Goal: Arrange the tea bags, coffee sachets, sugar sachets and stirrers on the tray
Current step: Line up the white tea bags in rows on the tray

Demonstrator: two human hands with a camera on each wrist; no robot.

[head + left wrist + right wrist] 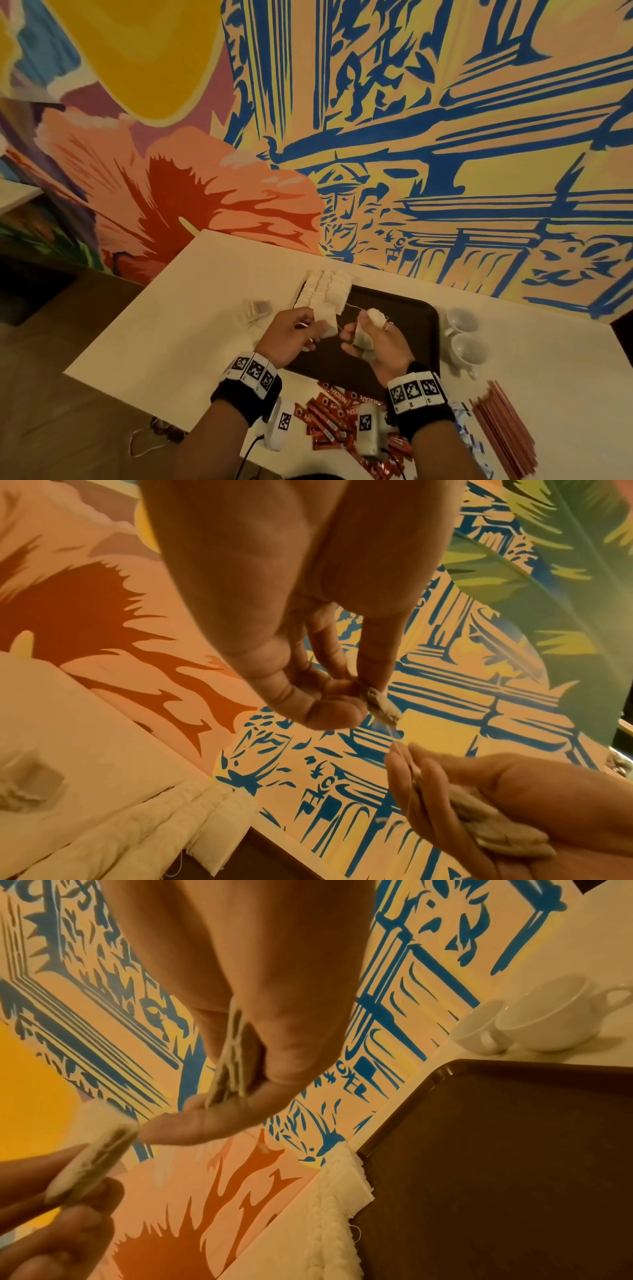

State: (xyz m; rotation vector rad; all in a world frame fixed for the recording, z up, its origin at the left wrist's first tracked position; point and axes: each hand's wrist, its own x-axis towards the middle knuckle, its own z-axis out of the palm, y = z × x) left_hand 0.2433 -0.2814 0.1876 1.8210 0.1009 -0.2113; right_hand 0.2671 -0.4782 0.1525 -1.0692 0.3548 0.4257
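Both hands hover over the near left part of the dark brown tray (416,317). My left hand (297,330) pinches a white tea bag (326,317) between thumb and fingers; the same tea bag (383,706) shows edge-on in the left wrist view. My right hand (371,337) grips a small bunch of tea bags (363,334), the bunch of tea bags (231,1061) seen edge-on. A thin string (352,306) runs between the two hands. A row of white tea bags (323,289) lies across the tray's far left corner. Red coffee sachets (334,416) and pink stirrers (503,425) lie near me.
Two white cups (464,337) stand right of the tray. Blue and white sachets (471,442) lie between the coffee sachets and the stirrers. A few clear wrappers (255,310) lie left of the tray. The white table (164,329) meets a painted wall behind.
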